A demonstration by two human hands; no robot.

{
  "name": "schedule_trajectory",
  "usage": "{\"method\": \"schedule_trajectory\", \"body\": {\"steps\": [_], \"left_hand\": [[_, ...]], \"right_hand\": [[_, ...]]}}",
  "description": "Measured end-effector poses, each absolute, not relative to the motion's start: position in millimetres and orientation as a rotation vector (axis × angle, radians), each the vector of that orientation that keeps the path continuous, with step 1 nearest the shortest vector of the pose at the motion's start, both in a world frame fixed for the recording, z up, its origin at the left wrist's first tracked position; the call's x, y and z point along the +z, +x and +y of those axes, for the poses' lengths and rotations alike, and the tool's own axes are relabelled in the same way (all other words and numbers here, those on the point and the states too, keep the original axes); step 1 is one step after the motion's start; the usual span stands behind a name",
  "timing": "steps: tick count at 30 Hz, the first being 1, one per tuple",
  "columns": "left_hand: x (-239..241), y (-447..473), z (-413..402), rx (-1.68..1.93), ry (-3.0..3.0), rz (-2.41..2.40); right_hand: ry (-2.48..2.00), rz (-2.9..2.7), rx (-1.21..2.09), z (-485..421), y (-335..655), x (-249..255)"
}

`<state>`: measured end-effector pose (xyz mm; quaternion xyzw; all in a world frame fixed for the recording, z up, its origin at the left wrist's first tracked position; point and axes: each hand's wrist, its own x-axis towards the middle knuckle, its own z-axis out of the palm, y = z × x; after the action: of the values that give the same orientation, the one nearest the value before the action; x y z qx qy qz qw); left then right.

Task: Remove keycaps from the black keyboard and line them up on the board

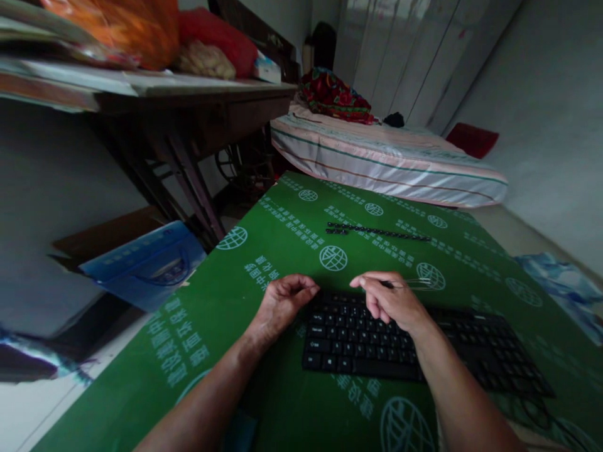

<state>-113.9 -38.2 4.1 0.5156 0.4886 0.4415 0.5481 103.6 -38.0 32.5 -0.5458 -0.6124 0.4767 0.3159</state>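
Observation:
A black keyboard (414,342) lies on a green printed sheet (235,314). My left hand (282,304) rests at the keyboard's far left corner with its fingers curled in; whatever it holds is hidden. My right hand (391,298) hovers over the keyboard's top rows, pinching a thin wire-like tool (414,284) that points right. Beyond the hands, a row of small black keycaps (377,231) lies in a line on the sheet.
A dark wooden table (188,107) piled with bags stands at the left, a blue bag (146,263) below it. A striped mattress (386,163) with a red patterned bundle (334,94) lies behind the sheet. A blue-white cloth (560,282) is at the right.

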Motion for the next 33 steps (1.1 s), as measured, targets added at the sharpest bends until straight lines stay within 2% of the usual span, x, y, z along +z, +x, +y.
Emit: {"method": "schedule_trajectory", "body": {"steps": [12, 33], "left_hand": [[-0.2, -115.0, -36.5, 1.03, 1.285, 1.124], [-1.6, -112.4, -37.3, 1.047, 1.263, 1.112]], "right_hand": [[-1.5, -1.707, 1.34, -47.5, 95.3, 34.1], [-1.601, -1.994, 1.281, -40.6, 85.2, 30.9]]}}
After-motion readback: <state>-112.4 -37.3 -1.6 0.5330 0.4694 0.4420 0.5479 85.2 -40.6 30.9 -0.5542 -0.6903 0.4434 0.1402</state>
